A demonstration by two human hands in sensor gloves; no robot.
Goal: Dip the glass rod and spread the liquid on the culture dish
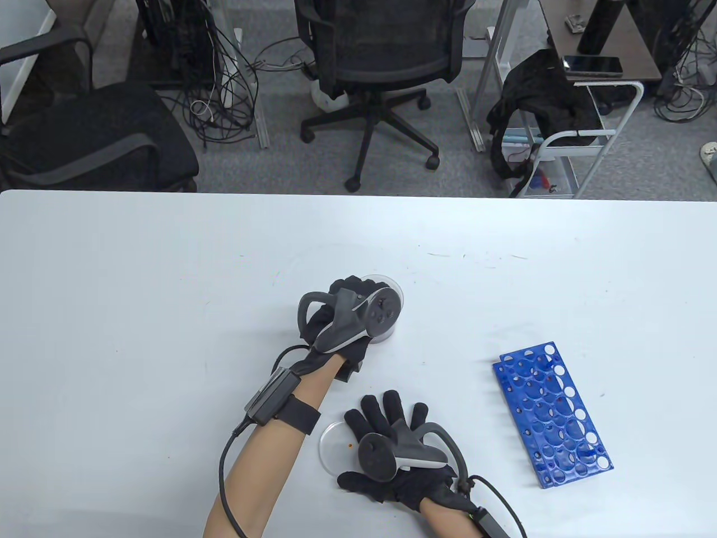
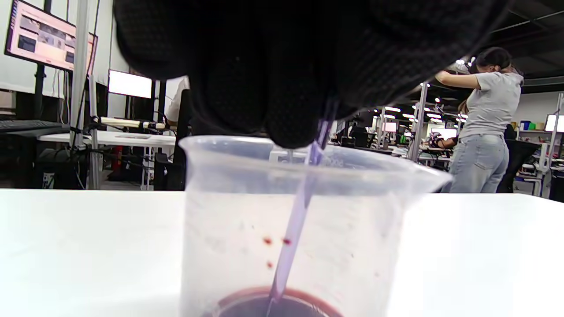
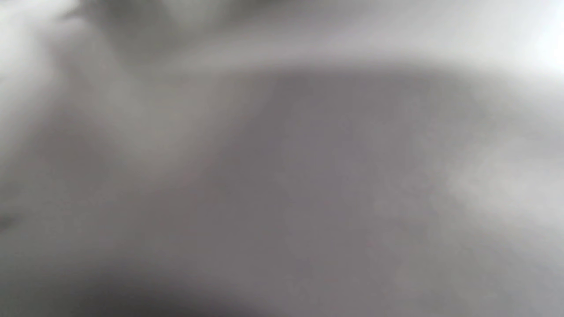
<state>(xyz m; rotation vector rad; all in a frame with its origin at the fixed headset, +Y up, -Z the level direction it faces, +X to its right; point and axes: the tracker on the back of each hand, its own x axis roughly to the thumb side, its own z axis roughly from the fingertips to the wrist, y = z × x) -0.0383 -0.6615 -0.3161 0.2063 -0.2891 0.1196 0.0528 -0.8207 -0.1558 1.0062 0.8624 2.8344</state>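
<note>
A clear plastic beaker [image 2: 308,211] with dark red liquid [image 2: 273,306] at its bottom stands on the white table; in the table view its rim [image 1: 392,283] shows past my left hand [image 1: 350,314]. My left hand hovers over the beaker and pinches a thin glass rod [image 2: 295,220], whose lower tip is in the liquid. A clear culture dish [image 1: 331,445] lies flat near the table's front. My right hand [image 1: 392,443] rests flat, fingers spread, on the dish's right part. The right wrist view is a grey blur.
A blue test tube rack [image 1: 552,406] lies to the right of my right hand. Small red spots mark the table near the dish. Office chairs [image 1: 386,67] and a cart stand beyond the table's far edge.
</note>
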